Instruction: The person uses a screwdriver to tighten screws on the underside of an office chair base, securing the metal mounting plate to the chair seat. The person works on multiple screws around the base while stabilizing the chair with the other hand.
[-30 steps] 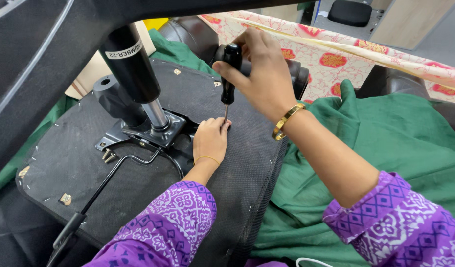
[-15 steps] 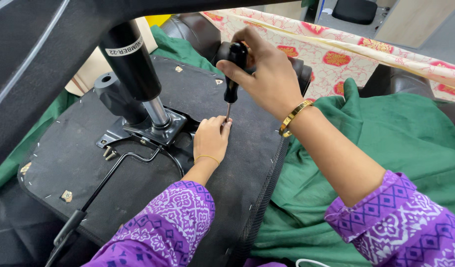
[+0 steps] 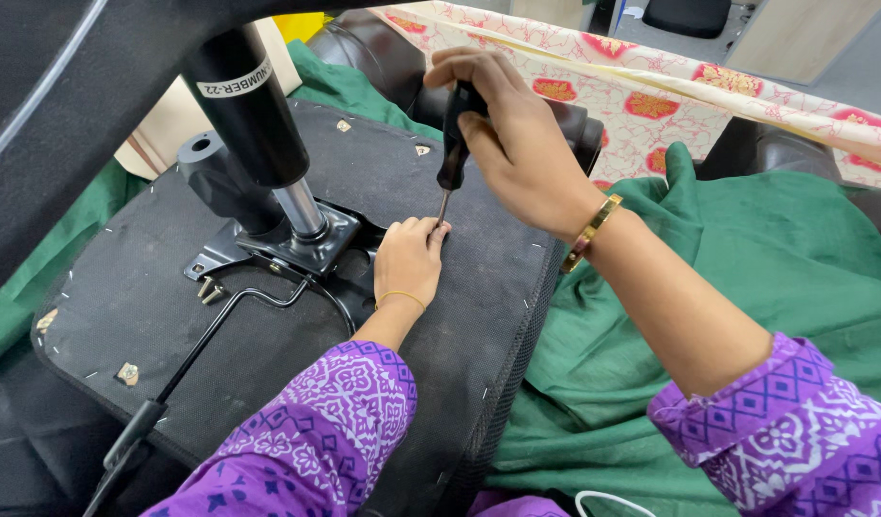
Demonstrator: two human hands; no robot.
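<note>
While the upturned office-chair seat base (image 3: 172, 316) is lying black underside up on green cloth (image 3: 747, 278), items are running left to right as follows. Lever rod (image 3: 220, 330): a bent black control rod is crossing the seat underside toward the mechanism. Gas-lift column (image 3: 254, 115): a black cylinder with a chrome stem is rising from the metal mounting plate (image 3: 297, 249), which is sitting flat against the underside. Left hand (image 3: 409, 260): it is resting palm down beside the plate, fingers (image 3: 417, 230) pressed together and curled around the screwdriver's tip, apparently steadying it on a fastener that the fingers are hiding. Screwdriver (image 3: 452, 153): black-handled, it is standing nearly upright, tip down at the plate's right edge, likely so that force runs straight into the screw. Right hand (image 3: 517, 144): it is wrapping the handle from above, fingers closed tight round it, a gold bangle (image 3: 592, 230) on the wrist. Floral fabric (image 3: 670, 86): patterned cream-and-red cloth is lying behind.
</note>
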